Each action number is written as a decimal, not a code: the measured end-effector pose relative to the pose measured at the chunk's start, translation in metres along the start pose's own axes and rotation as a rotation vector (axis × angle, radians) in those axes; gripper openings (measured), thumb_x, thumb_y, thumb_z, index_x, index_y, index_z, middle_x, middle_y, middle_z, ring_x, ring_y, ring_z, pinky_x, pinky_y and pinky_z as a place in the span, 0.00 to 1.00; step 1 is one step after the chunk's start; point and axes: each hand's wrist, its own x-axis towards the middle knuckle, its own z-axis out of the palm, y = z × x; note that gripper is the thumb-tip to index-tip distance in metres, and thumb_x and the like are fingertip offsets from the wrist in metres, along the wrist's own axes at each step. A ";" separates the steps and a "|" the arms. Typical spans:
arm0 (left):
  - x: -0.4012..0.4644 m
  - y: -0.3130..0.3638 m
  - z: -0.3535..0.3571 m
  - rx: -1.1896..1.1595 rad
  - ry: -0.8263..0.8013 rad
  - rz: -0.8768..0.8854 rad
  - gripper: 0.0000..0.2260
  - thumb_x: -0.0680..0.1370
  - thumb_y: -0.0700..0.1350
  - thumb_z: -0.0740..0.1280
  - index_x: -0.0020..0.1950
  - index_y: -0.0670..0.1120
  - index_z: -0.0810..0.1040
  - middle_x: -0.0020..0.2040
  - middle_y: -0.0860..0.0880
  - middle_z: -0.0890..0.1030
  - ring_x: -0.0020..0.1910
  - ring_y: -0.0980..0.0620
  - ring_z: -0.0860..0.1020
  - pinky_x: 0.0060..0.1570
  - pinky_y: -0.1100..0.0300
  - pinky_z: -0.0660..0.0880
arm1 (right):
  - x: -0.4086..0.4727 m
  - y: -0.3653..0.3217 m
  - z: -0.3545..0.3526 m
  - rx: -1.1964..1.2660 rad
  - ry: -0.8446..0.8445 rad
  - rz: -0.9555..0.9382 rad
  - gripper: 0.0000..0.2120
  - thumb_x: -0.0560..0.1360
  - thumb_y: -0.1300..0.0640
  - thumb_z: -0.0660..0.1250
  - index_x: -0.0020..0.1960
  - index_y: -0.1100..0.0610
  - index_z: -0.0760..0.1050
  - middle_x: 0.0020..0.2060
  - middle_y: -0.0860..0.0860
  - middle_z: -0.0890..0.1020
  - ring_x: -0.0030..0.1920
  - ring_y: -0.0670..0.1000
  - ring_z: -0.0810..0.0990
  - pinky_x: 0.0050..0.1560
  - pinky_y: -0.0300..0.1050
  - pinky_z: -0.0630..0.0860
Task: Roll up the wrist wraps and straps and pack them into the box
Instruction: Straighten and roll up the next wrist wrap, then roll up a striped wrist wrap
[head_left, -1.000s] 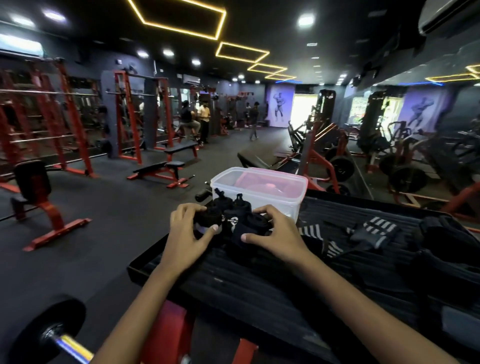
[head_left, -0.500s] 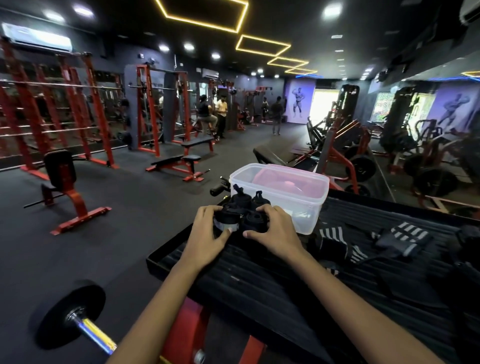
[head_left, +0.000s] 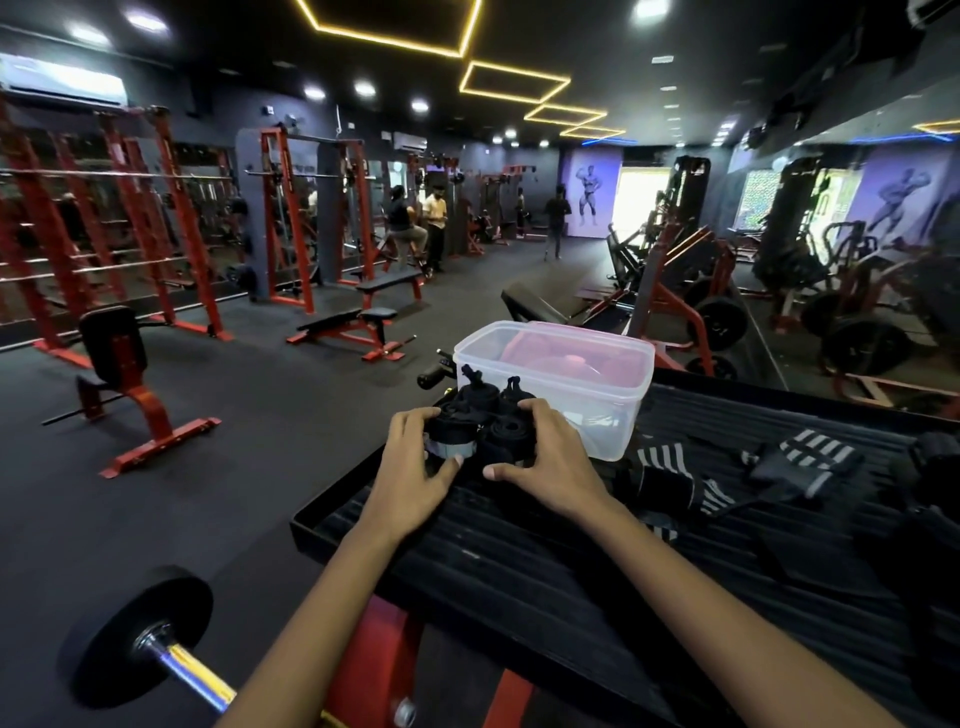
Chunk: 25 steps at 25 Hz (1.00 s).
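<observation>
A cluster of black rolled wraps (head_left: 478, 421) stands on the black ribbed platform (head_left: 519, 551), just in front of the clear plastic box (head_left: 613, 410). My left hand (head_left: 410, 467) grips the cluster's left side and my right hand (head_left: 545, 462) grips its right side. The box has something pink inside it. Unrolled black wraps with white stripes (head_left: 670, 473) lie to the right of my right hand, and another striped wrap (head_left: 810, 462) lies further right.
More dark straps (head_left: 930, 493) sit at the platform's far right. A barbell with a black plate (head_left: 135, 634) lies low on the left. Red racks, benches and several people stand across the gym floor beyond.
The view has shifted, so platform and box sit further right in the frame. Both hands have stayed closed around the cluster of rolled wraps.
</observation>
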 end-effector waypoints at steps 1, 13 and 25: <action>0.000 0.000 0.000 -0.005 0.008 0.004 0.25 0.73 0.40 0.71 0.68 0.44 0.68 0.60 0.51 0.67 0.57 0.54 0.72 0.59 0.61 0.71 | 0.000 0.000 -0.002 0.007 -0.002 0.002 0.39 0.64 0.49 0.78 0.68 0.54 0.63 0.63 0.52 0.71 0.65 0.52 0.70 0.61 0.43 0.68; -0.009 0.025 -0.005 0.088 0.155 0.260 0.21 0.74 0.48 0.66 0.66 0.46 0.71 0.64 0.50 0.69 0.62 0.52 0.65 0.62 0.75 0.55 | -0.037 0.018 -0.058 0.120 0.016 0.034 0.30 0.66 0.50 0.78 0.64 0.51 0.69 0.52 0.50 0.75 0.52 0.48 0.76 0.50 0.39 0.77; 0.025 0.135 0.136 0.055 -0.564 0.033 0.19 0.74 0.46 0.71 0.59 0.41 0.69 0.53 0.41 0.78 0.53 0.44 0.77 0.46 0.61 0.69 | -0.085 0.102 -0.131 0.016 0.097 0.325 0.16 0.70 0.55 0.75 0.54 0.56 0.75 0.45 0.53 0.81 0.40 0.44 0.79 0.38 0.27 0.71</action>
